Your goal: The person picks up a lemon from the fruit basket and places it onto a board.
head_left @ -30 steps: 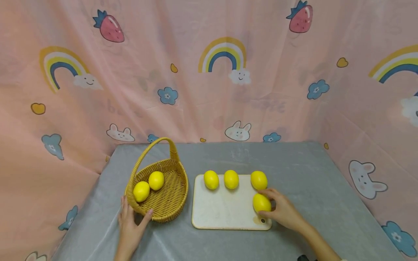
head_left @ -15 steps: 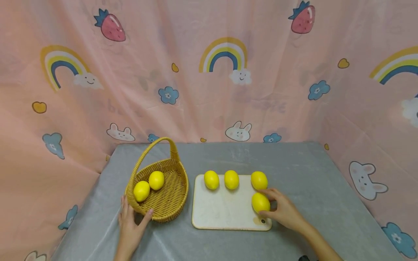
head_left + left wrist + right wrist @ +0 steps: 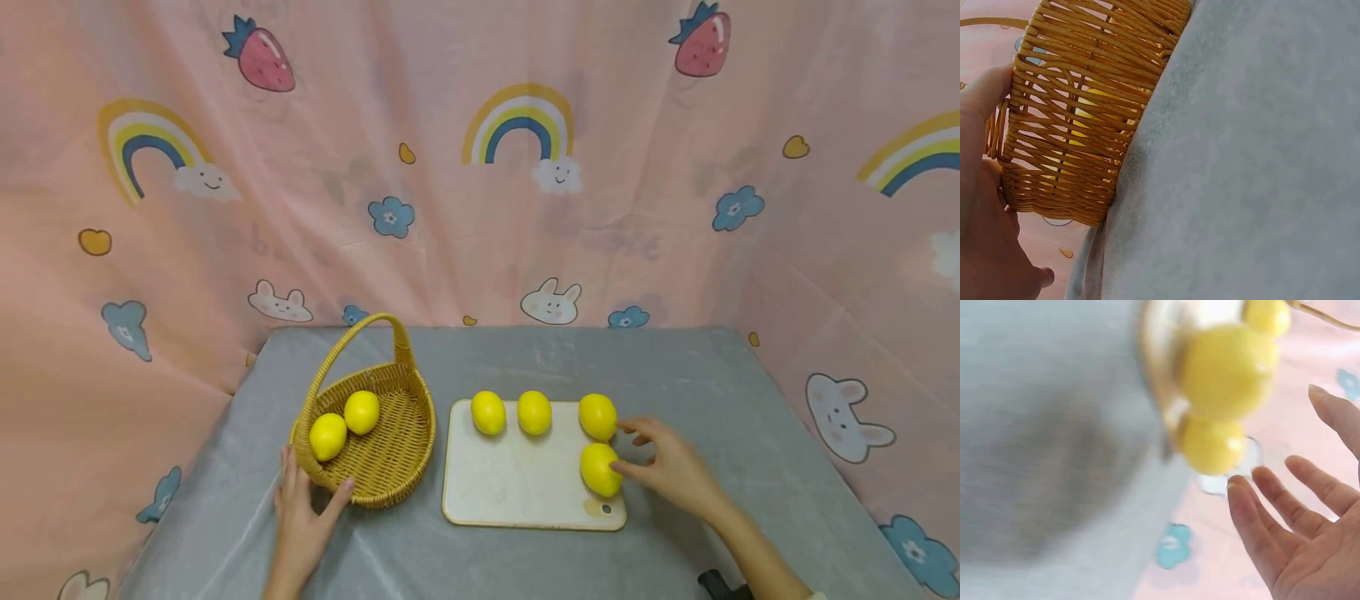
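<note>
At the left, a yellow wicker basket (image 3: pixel 405 400) with a tall arched handle holds two lemons (image 3: pixel 327 437). My left hand (image 3: pixel 300 517) holds its near left side, with the thumb on the rim and the fingers along the outer wall; the left wrist view shows the woven side (image 3: pixel 1079 125) up close. Several lemons rest on a white cutting board (image 3: pixel 510 483). My right hand (image 3: pixel 678 475) is just right of the near-right lemon (image 3: pixel 600 470), fingers spread and holding nothing. In the right wrist view the fingers of the hand (image 3: pixel 1310 537) stand apart from the blurred lemons (image 3: pixel 1229 372).
Two lemons (image 3: pixel 488 413) (image 3: pixel 535 413) sit along the board's far edge, and another lemon (image 3: pixel 597 417) is at its far right corner. A grey cloth (image 3: pixel 540 358) covers the table. Pink patterned curtains (image 3: pixel 450 250) enclose the back and sides. A dark object (image 3: pixel 720 585) shows beside my right forearm.
My right hand has let go of the near-right lemon and drawn back to the right, its fingers opening. The lemon stays on the board. My left hand remains on the basket.
</note>
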The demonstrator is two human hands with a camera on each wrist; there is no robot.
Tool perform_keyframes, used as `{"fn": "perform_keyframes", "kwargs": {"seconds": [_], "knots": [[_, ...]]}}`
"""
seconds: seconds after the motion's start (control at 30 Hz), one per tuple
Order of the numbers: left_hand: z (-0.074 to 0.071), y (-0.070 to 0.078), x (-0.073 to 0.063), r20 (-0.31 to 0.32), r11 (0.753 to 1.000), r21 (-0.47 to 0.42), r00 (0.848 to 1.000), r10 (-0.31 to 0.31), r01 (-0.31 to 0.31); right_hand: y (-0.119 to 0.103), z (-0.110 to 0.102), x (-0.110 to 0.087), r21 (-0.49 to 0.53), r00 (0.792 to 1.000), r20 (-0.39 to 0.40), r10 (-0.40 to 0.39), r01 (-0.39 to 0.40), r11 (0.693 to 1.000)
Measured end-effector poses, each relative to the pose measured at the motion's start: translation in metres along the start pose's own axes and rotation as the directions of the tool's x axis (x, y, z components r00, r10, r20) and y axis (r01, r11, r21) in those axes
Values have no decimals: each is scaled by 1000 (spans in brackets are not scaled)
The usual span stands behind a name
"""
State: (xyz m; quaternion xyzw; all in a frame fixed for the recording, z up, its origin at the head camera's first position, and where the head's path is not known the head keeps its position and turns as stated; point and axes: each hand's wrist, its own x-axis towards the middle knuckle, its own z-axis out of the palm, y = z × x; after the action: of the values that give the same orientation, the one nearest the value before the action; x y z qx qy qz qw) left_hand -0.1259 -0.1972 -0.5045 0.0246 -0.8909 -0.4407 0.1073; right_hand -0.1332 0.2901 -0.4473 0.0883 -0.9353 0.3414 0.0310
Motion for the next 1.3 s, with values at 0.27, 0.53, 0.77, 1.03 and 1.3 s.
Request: {"fn": "perform_keyframes", "kwargs": {"seconds": [0.27, 0.53, 0.77, 1.03, 1.3], "knots": [[1, -1, 0, -23, 999, 8, 999, 38, -38, -53, 3, 42, -50, 991, -78, -112, 108, 993], [2, -4, -1, -48, 996, -3, 995, 85, -85, -128, 59, 92, 196, 954, 4, -300, 293, 936], [4, -7, -1, -68, 994, -17, 992, 103, -104, -180, 107, 126, 326, 913, 132, -386, 328, 887], [3, -6, 1, -58, 993, -25, 992, 110, -111, -206, 150, 156, 414, 905, 234, -355, 238, 879], [4, -8, 1, -63, 994, -35, 993, 102, -105, -229, 165, 172, 436, 949, 239, -206, 84, 896]]}}
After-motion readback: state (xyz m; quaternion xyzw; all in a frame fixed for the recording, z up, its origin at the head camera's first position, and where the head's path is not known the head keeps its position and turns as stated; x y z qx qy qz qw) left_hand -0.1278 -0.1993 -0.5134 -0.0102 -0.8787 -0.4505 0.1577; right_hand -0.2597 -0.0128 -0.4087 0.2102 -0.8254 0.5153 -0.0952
